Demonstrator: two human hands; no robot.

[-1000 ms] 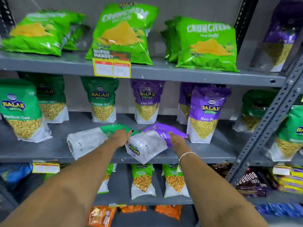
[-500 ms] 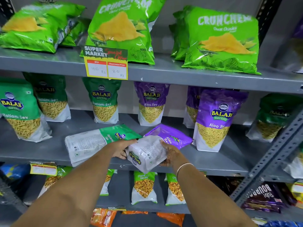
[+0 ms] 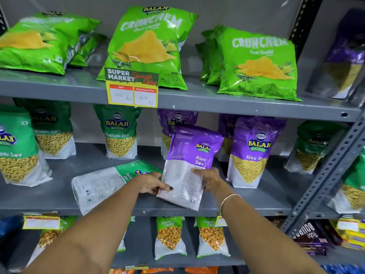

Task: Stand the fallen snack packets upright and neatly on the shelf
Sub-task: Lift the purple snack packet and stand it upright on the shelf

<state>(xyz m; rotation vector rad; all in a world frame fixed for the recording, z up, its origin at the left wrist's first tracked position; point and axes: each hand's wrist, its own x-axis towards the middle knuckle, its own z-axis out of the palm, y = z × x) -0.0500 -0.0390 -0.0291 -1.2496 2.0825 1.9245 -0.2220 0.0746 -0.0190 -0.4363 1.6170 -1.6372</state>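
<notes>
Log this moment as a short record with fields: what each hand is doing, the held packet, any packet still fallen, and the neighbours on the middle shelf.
left hand: grips the lower left edge of the purple Aloo Sev packet
right hand: grips its right side
held packet: raised nearly upright, tilted, back panel facing the camera
fallen packet: green Ratlami Sev packet lies on its side on the middle shelf, left of the hands
neighbour: upright Aloo Sev packet to the right
</notes>
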